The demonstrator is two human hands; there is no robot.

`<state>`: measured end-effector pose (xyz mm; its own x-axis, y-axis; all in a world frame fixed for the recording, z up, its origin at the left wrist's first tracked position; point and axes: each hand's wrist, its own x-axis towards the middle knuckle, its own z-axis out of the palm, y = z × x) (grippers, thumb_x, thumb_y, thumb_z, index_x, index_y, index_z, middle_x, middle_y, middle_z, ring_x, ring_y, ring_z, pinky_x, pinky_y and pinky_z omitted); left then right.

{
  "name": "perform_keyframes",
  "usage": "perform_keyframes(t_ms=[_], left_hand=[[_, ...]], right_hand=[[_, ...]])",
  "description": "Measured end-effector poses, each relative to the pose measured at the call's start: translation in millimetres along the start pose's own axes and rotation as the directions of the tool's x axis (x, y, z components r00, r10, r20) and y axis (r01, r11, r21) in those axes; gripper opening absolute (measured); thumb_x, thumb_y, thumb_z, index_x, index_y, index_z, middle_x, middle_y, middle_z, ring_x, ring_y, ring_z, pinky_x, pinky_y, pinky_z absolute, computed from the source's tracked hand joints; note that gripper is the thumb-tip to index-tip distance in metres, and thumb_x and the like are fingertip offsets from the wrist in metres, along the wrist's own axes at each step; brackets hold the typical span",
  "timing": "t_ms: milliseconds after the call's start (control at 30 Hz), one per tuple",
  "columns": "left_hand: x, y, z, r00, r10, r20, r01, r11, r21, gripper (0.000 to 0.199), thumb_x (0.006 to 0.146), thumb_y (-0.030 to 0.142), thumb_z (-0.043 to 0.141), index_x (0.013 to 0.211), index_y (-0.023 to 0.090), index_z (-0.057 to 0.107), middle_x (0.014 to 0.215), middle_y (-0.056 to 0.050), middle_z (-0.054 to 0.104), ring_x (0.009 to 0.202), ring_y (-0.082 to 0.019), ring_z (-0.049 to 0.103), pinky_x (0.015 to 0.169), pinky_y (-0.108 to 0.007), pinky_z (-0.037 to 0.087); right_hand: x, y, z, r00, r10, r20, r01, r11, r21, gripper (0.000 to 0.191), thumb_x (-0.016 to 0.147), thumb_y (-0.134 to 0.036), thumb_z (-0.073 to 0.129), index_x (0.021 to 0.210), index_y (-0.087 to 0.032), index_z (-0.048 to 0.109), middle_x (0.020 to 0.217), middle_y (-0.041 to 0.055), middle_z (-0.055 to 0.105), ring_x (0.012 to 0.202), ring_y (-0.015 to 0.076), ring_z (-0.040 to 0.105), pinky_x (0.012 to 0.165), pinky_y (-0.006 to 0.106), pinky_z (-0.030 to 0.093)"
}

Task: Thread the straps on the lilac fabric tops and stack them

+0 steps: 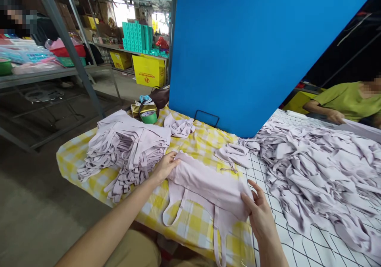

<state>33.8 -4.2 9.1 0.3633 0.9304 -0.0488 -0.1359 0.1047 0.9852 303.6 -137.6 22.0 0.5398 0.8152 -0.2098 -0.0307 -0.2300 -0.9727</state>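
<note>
A pale lilac strappy bra top [208, 183] is spread between my two hands over the yellow checked cloth, its straps [216, 231] hanging toward me. My left hand [166, 167] pinches its upper left corner. At the opposite end my right hand [258, 207] grips the side edge, thumb on top and the other fingers partly behind the fabric. Left of my left hand lies a thick stack of similar tops [133, 136], straps drooping over its near side. One crumpled piece [233, 154] rests just beyond the top I hold.
A large blue board [238, 52] stands at the table's back. A big heap of lilac garments [321, 159] covers the right, where a person in a green shirt [348, 100] handles fabric. Green tape [149, 117] and a dark bag [160, 97] sit behind the stack. A metal-framed table [56, 73] stands left.
</note>
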Motion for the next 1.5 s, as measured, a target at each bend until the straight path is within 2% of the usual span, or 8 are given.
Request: perform_keyframes(t_ms=[267,500,633,867,1033,1133,1333,1500], left_hand=[[-4,-24,4.0,0.997,0.003,-0.073,0.037,0.842,0.538,0.055,0.064,0.017,0.06,0.118,0.016,0.047,0.08,-0.002,0.063,0.069,-0.016,0.057,0.063,-0.024,0.042],[-13,-21,5.9,0.998,0.012,0.064,-0.049,0.778,0.626,0.075,0.059,0.012,0.058,0.131,0.024,0.043,0.114,-0.006,0.062,0.071,-0.015,0.057,0.071,-0.027,0.045],[-15,-18,5.5,0.992,0.014,0.123,-0.089,0.77,0.632,0.062,0.061,0.01,0.053,0.122,0.022,0.054,0.117,-0.006,0.061,0.089,-0.021,0.06,0.082,-0.032,0.044],[-17,-9,5.9,0.99,-0.026,0.137,-0.02,0.945,0.325,0.036,0.068,0.017,0.053,0.102,0.019,0.064,0.105,-0.004,0.063,0.101,-0.021,0.054,0.085,-0.028,0.041],[-20,-7,8.9,0.985,-0.132,0.111,0.13,0.991,0.03,0.033,0.067,0.025,0.06,0.099,0.018,0.059,0.08,0.001,0.057,0.063,-0.009,0.05,0.057,-0.018,0.038],[-20,-9,12.3,0.968,-0.206,0.147,0.223,0.969,-0.11,0.03,0.067,0.029,0.062,0.093,0.018,0.053,0.064,0.006,0.047,0.048,-0.005,0.04,0.045,-0.015,0.029],[-16,-9,22.8,0.96,-0.213,0.182,0.248,0.949,-0.196,0.029,0.066,0.032,0.065,0.085,0.019,0.046,0.059,0.008,0.041,0.043,-0.004,0.036,0.04,-0.014,0.023],[-15,-4,28.3,0.96,-0.186,0.208,0.228,0.953,-0.202,0.03,0.067,0.034,0.065,0.082,0.018,0.044,0.058,0.008,0.042,0.045,-0.004,0.039,0.042,-0.014,0.027]], right_hand=[[3,16,9,0.985,-0.154,-0.083,0.119,0.938,-0.327,0.052,0.067,-0.045,0.058,0.113,-0.022,0.053,0.059,-0.0074,0.034,0.05,0.0108,0.035,0.047,0.023,0.032],[11,22,4,0.978,-0.178,-0.108,0.117,0.898,-0.424,0.053,0.065,-0.05,0.054,0.11,-0.022,0.053,0.058,-0.0074,0.034,0.049,0.0123,0.036,0.048,0.025,0.031],[11,23,2,0.981,-0.152,-0.12,0.081,0.886,-0.457,0.053,0.065,-0.05,0.052,0.11,-0.022,0.053,0.058,-0.007,0.037,0.049,0.013,0.039,0.05,0.026,0.032],[12,23,5,0.977,-0.178,-0.117,0.092,0.85,-0.518,0.052,0.065,-0.051,0.051,0.107,-0.02,0.055,0.057,-0.0053,0.045,0.049,0.0139,0.042,0.049,0.027,0.032],[14,25,6,0.978,-0.186,-0.092,0.088,0.775,-0.626,0.05,0.068,-0.045,0.046,0.108,-0.018,0.056,0.07,0.0005,0.053,0.058,0.0178,0.05,0.058,0.031,0.041],[12,24,11,0.926,-0.345,-0.15,0.141,0.688,-0.712,0.045,0.071,-0.041,0.043,0.105,-0.015,0.058,0.094,0.0109,0.054,0.084,0.0263,0.054,0.071,0.038,0.044],[-7,-2,54,0.866,-0.395,0.306,0.499,0.712,-0.495,0.031,0.081,-0.041,0.044,0.099,-0.022,0.06,0.106,0.0084,0.06,0.101,0.0247,0.055,0.086,0.037,0.043],[-19,-16,92,0.774,-0.236,0.587,0.474,0.832,-0.29,0.031,0.082,-0.041,0.047,0.098,-0.019,0.062,0.094,0.0067,0.066,0.086,0.0218,0.06,0.077,0.031,0.045]])
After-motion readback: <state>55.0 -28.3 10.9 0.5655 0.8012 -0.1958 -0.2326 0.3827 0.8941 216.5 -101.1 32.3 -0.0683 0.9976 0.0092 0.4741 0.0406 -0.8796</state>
